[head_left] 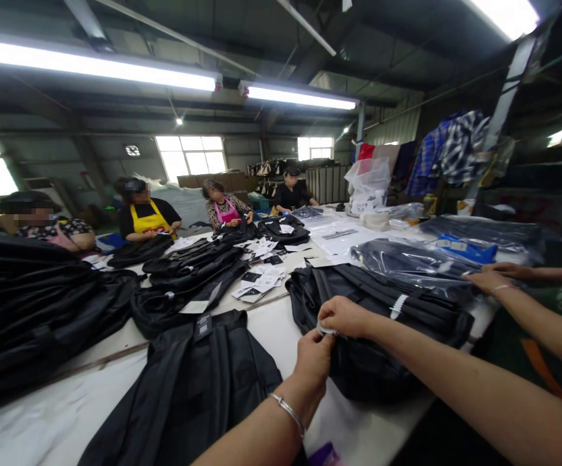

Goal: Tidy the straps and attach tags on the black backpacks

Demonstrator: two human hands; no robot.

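My left hand (314,361), with a silver bangle on the wrist, and my right hand (343,317) meet over a black backpack (382,323) on the white table (281,323). Both pinch a small white piece (328,331) between their fingertips; I cannot tell what it is. Another black backpack (188,388) lies flat just left of my left arm.
Heaps of black backpacks (43,310) cover the left side, and loose white tags (261,275) lie mid-table. A co-worker's hands (492,277) rest on bagged packs at right. Several seated people work at the far side. Clear plastic bags (368,181) stand at the back.
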